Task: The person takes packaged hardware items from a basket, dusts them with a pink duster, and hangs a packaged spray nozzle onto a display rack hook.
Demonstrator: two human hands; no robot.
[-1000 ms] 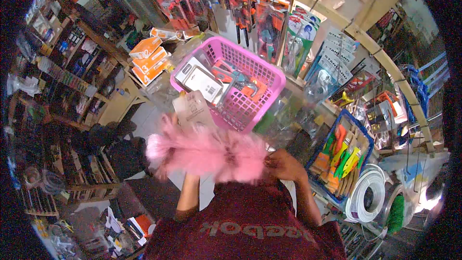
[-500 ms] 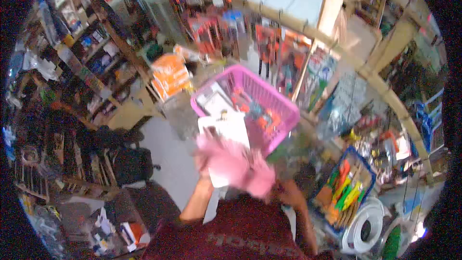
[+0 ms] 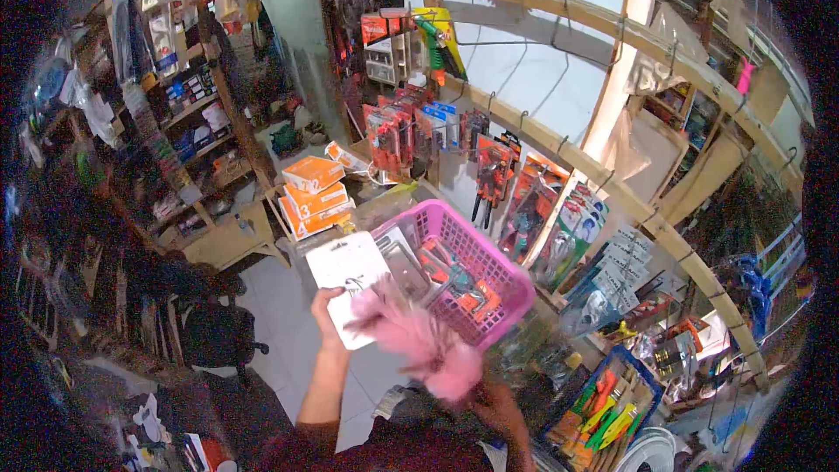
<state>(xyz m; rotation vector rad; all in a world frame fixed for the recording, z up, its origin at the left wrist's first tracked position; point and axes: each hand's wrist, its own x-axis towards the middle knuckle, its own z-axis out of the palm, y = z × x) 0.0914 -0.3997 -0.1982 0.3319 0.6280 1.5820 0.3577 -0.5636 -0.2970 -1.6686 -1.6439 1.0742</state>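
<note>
A flat white package with a hang hole and dark print is held up by my left hand, whose fingers grip its left edge. Fluffy pink feathers, part of a duster, lie against the card's right side. My right hand is at the lower end of the feathers, its fingers dark and mostly hidden there. Just beyond both stands a pink plastic basket with packaged tools inside.
Orange boxes are stacked left of the basket. Packaged tools hang behind it from a wooden rail. At the lower right are a blue-rimmed tray of brushes and a white coil. A black chair stands at left.
The view has tilted up. The white package has come clear of the basket and is held higher in my left hand. The pink feathers have moved from lying across both hands to the package's right side.
</note>
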